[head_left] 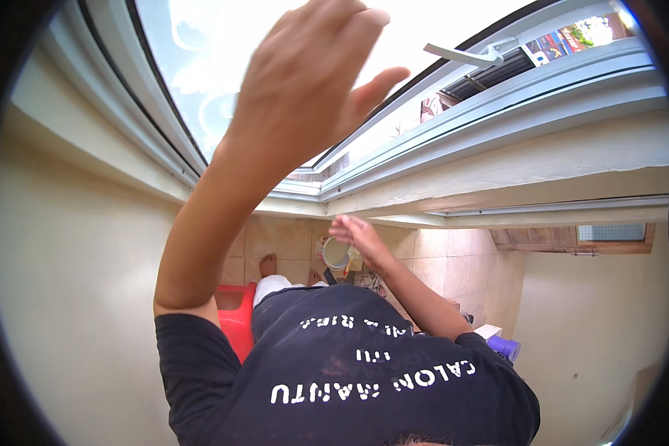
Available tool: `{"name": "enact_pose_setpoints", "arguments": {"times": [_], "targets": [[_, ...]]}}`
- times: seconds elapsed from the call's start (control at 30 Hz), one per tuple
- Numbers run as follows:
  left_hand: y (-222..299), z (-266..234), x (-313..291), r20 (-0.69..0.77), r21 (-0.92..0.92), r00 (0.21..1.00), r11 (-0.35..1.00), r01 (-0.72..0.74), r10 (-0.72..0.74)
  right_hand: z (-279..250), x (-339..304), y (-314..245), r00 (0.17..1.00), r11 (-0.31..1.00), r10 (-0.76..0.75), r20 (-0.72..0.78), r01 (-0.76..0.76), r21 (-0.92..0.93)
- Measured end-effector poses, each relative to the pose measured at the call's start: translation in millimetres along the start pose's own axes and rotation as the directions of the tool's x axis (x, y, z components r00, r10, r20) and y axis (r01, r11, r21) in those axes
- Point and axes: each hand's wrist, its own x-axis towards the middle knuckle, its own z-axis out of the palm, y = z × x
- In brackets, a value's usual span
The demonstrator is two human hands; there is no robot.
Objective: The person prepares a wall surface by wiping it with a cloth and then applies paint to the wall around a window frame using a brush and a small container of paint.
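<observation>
My left hand (297,89) is raised in front of the bright pane of an opened window (189,44). Its thumb stands apart from the bent fingers. Part of the hand is cut off by the top edge, and nothing shows in its grip. I cannot tell whether the hand touches the glass. Lower down, my right hand (358,234) hangs in the air below the window sill (394,204), fingers loosely apart, somewhat blurred and holding nothing visible. From this view it overlaps the edge of a round whitish bucket (337,254) on the tiled floor.
A pale window handle (461,56) juts from the sash on the right. Beside my legs is a red plastic seat (236,327). Several small things lie around the bucket. A purple item (504,347) is at my right, and a wooden-framed panel (543,238) stands farther off.
</observation>
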Motion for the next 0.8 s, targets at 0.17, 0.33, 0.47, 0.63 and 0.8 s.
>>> {"name": "enact_pose_setpoints", "arguments": {"times": [0.17, 0.33, 0.47, 0.63, 0.8], "targets": [[3.8, -26.4, -64.6, 0.084, -0.058, 0.953, 0.954, 0.295, -0.289, -25.9, -9.3, 38.7, 0.996, 0.992, 0.090, -0.023, -0.092, -0.083], [28.9, -27.2, -93.9, 0.203, -0.061, 0.870, 0.881, 0.469, -0.449, -43.1, -3.4, 64.8, 0.994, 0.983, 0.082, 0.068, -0.070, -0.169], [59.8, -5.7, -29.2, 0.057, 0.006, 0.985, 0.987, 0.161, -0.161, -42.7, -3.6, 66.1, 0.984, 0.959, 0.076, 0.161, -0.028, -0.283], [89.7, 38.8, 57.6, 0.139, 0.153, 0.988, 0.984, -0.086, 0.065, -42.5, -3.9, 73.1, 0.954, 0.945, -0.023, 0.300, 0.119, -0.305], [107.1, 77.1, 71.2, 0.398, 0.214, 0.894, 0.968, 0.129, -0.207, -67.2, -8.8, 108.7, 0.960, 0.975, -0.073, 0.271, 0.126, -0.183]]}}
